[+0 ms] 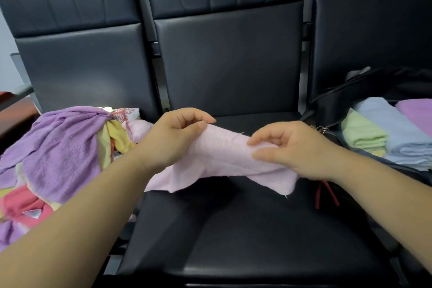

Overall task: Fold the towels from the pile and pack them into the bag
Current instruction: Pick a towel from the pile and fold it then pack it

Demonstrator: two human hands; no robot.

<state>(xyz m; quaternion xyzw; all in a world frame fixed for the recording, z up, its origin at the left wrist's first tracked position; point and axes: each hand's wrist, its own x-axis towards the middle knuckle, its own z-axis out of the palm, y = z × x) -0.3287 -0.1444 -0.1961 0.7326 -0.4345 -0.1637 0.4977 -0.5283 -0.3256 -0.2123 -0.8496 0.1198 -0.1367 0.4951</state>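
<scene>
Both hands, left hand [174, 138] and right hand [289, 149], pinch the pink towel [224, 159] at mid-frame, stretching it above the bench [233, 229], probably to fold it.

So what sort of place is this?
Probably a waiting room: a row of joined black leatherette seats, with a loose pile of coloured towels and an open black bag resting on them.

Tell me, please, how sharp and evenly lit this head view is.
Head view: the wide lens bends the chair backs near the edges; soft glare lies on the front of the seat; the pink towel, left hand and right hand look slightly soft.
</scene>
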